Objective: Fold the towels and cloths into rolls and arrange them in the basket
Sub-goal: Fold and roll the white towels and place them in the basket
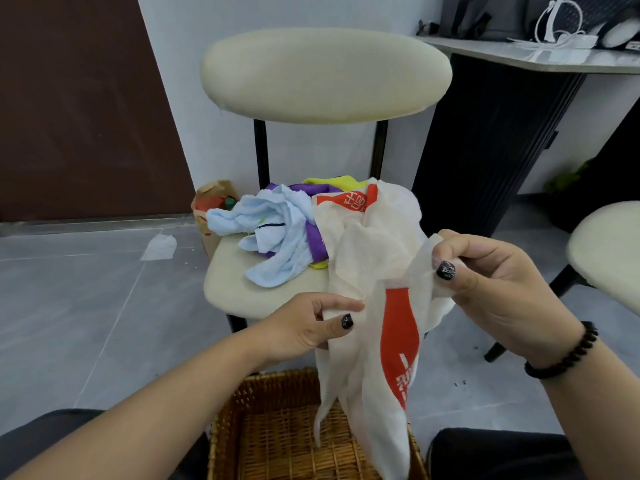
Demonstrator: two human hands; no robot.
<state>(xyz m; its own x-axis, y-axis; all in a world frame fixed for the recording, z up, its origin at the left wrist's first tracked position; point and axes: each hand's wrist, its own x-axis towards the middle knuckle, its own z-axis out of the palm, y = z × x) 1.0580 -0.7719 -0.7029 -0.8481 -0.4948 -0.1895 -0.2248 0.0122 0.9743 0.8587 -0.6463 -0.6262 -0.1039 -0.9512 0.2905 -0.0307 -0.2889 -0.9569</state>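
Grey floor tiles run beneath everything, with a white wall and a dark brown panel at the back. Nearest, between the person's dark-clad knees, sits a wicker basket (277, 434), its woven bottom bare where visible. Hanging over its right side is a white towel with red printed bands (367, 341), held up in the air by both hands. The left hand (311, 327) pinches an edge of the towel between thumb and fingers; the right hand (485, 271), with a black bead bracelet (568, 355) on its wrist, pinches another edge higher up, thumb on top. The thumbnails are painted black. The towel's upper part trails back onto the seat of a cream chair (325, 74) just beyond. On that seat lies a heap of cloths: a light blue towel (273, 233) on top, a purple cloth (315, 237) and a yellow cloth (332, 183) under it. A brown paper bag (211, 202) stands behind the seat's left edge. Farther right, a grey-topped table (519, 55) carries white cables.
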